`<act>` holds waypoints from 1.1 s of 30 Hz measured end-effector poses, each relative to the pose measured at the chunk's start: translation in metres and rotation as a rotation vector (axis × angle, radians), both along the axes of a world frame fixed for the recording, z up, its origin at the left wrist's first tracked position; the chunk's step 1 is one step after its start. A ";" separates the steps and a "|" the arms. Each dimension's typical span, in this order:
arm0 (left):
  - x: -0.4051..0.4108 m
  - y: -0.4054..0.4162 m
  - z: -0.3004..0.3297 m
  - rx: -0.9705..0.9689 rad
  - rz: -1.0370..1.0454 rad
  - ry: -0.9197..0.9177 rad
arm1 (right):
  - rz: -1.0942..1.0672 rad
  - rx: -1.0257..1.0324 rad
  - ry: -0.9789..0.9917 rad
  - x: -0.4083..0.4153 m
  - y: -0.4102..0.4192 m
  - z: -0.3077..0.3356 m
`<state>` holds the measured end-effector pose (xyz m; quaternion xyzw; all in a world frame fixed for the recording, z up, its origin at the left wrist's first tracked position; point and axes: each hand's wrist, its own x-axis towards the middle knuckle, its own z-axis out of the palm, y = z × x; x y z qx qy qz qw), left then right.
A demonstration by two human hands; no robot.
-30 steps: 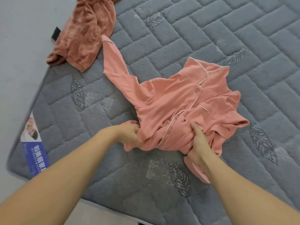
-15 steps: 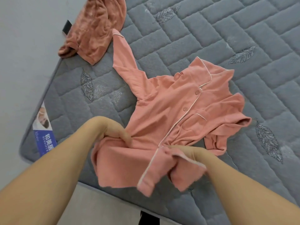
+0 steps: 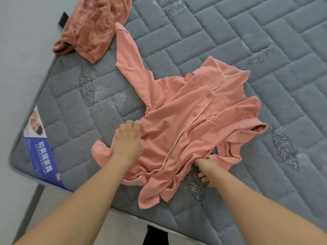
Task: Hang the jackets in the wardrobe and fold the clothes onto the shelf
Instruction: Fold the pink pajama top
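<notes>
A salmon-pink button-up pyjama shirt point(image 3: 185, 121) with white piping lies front-up and rumpled on the grey quilted mattress point(image 3: 247, 41). One long sleeve stretches toward the upper left. The other is bunched at the right. My left hand point(image 3: 128, 138) rests on the shirt's left side with bent fingers holding the fabric. My right hand point(image 3: 206, 169) grips the lower front of the shirt, its fingers curled under the cloth. The hem hangs in folds near the mattress's front edge.
A second, rust-coloured garment point(image 3: 92, 27) lies crumpled at the mattress's top-left corner. A blue and white label point(image 3: 40, 149) covers the left corner. Pale floor shows along the left and bottom, with a dark object point(image 3: 155, 236) below the front edge.
Both hands had lifted the shirt's lower part off the mattress and pulled it toward me. It now lies down again, more spread out, with my left hand further up its side.
</notes>
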<state>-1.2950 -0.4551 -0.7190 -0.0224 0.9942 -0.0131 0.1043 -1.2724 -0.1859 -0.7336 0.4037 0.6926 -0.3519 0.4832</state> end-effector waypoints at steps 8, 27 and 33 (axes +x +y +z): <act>-0.011 0.152 0.008 0.472 -0.293 -0.414 | -0.213 0.567 0.161 -0.019 0.098 -0.008; -0.027 0.298 -0.010 -0.002 -0.445 -1.015 | -1.123 0.015 1.005 -0.065 0.353 0.067; -0.094 0.379 -0.001 0.380 -0.186 -0.264 | -1.768 -0.139 0.655 -0.002 0.392 0.032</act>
